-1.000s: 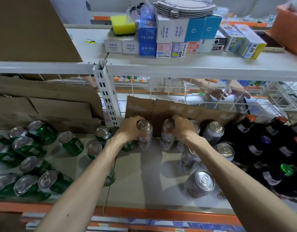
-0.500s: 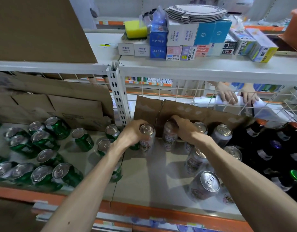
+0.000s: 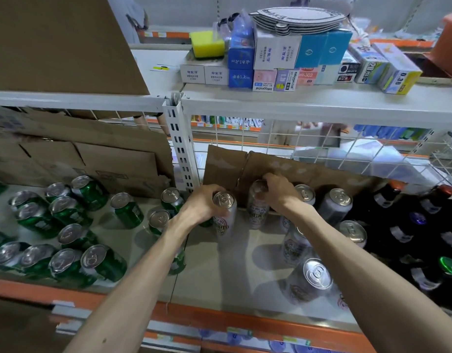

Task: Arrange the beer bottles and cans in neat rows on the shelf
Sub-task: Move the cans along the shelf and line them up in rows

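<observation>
My left hand (image 3: 203, 206) grips a tall silver can (image 3: 224, 212) standing upright near the back of the shelf (image 3: 224, 271). My right hand (image 3: 280, 193) holds the top of a second silver can (image 3: 256, 210) right beside it, against the brown cardboard (image 3: 308, 174). More silver cans stand to the right: one at the back (image 3: 335, 205), one further forward (image 3: 352, 231), and one near the front edge (image 3: 316, 276). Several green cans (image 3: 67, 212) stand scattered on the left half. Dark beer bottles (image 3: 418, 225) fill the right end.
A white perforated upright (image 3: 180, 149) and a wire grid (image 3: 347, 149) back the shelf. Cardboard sheets (image 3: 79, 159) lean behind the green cans. The upper shelf (image 3: 296, 103) carries small boxes and a yellow sponge (image 3: 207, 44). An orange front rail (image 3: 245, 319) edges the shelf.
Both hands stay on the same two silver cans. The view has drifted left and down, so the shelf contents appear shifted right; the two cans now stand slightly closer to the cardboard.
</observation>
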The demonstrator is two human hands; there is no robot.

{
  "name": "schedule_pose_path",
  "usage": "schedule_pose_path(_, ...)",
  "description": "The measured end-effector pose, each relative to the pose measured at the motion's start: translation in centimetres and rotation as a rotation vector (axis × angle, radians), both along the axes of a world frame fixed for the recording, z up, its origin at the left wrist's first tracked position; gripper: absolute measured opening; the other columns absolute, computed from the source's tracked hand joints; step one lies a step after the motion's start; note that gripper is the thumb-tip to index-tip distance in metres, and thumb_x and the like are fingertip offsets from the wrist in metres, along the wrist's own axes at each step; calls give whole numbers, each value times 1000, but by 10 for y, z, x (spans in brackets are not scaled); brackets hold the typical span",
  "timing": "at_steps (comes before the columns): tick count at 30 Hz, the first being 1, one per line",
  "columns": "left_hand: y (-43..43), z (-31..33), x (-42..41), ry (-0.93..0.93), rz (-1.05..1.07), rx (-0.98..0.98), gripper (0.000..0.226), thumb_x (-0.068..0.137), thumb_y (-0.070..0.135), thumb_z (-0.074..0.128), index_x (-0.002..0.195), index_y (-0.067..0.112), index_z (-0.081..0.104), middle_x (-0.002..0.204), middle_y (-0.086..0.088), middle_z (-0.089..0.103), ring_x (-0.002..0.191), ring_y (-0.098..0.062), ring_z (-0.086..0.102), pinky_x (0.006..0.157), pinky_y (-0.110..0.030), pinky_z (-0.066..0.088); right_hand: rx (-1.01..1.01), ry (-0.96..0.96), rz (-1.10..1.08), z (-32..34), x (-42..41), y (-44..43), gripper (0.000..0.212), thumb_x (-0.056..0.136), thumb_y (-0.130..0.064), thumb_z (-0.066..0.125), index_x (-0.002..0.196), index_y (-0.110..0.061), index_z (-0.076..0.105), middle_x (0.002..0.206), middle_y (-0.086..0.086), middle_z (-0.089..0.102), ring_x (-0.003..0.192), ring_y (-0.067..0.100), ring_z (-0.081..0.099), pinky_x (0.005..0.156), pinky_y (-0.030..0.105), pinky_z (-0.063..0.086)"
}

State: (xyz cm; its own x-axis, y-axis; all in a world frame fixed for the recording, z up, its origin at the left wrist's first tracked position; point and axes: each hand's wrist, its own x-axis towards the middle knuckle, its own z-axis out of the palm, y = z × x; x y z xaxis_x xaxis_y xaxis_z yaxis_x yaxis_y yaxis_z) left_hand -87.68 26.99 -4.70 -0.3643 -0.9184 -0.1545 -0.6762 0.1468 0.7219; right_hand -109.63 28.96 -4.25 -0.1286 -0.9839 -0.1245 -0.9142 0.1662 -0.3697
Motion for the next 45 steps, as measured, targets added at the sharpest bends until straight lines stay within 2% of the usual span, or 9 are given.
schedule_pose_path(5,1,-1,1,-7,-5,-13,57,66,11,89,119,14,67,108,2,71,95,-10,63,66,-6,42,-26,-35,25,-1,-4,1,41,89,-19,66,127,-11,56,129,14,58,114,37,56,90,42,49)
schedule_pose_path(10,5,-2,0,-14,-18,-18,60,64,15,90,120,15,67,110,1,72,98,-13,65,85,-27,53,-36,-88,12,-3,-4,4,45,87,-19,68,129,-14,54,131,13,56,115,35,56,91,41,49)
schedule_pose_path(15,14,0,-6,-20,-55,-47,60,60,21,90,116,17,69,107,2,73,100,-15,68,88,-34,55,-119,-195,-83,2,-3,14,57,89,-25,67,139,-11,44,137,13,53,122,34,53,95,42,47)
schedule_pose_path(21,33,5,-32,-27,-118,-52,52,61,24,86,111,27,72,101,6,75,91,-7,68,76,-26,57,-275,-175,-190,22,-23,45,43,94,-34,61,125,-8,47,125,18,53,114,40,53,90,47,47)
schedule_pose_path(24,43,5,-45,-26,-143,-52,51,63,25,85,112,27,72,99,8,75,85,-3,66,61,-12,49,-285,-131,-246,31,-35,60,41,94,-33,61,121,-4,47,120,19,54,108,40,56,82,42,47)
schedule_pose_path(32,61,0,-61,-42,-140,-78,58,63,27,86,119,28,71,110,3,74,101,-13,68,82,-27,53,-311,-105,-272,32,-48,94,33,95,-27,58,112,-3,44,116,22,52,104,44,56,80,45,44)
schedule_pose_path(39,65,-1,-64,-35,-130,-42,57,67,29,85,121,28,66,108,1,73,97,-14,68,76,-24,52,-291,-106,-260,35,-40,102,34,96,-30,58,111,-3,44,117,23,51,105,45,55,82,47,43)
schedule_pose_path(41,63,2,-65,-36,-181,-19,62,68,26,83,127,29,63,113,4,71,103,-12,66,84,-27,54,-291,-107,-243,34,-38,103,33,96,-31,57,111,-4,43,118,22,51,106,44,54,82,47,43)
schedule_pose_path(45,58,7,-63,-78,-291,13,66,75,18,81,137,21,58,124,5,65,114,-8,59,90,-14,43,-299,-92,-237,34,-38,106,32,97,-31,55,111,-4,43,117,22,50,106,44,53,77,44,41)
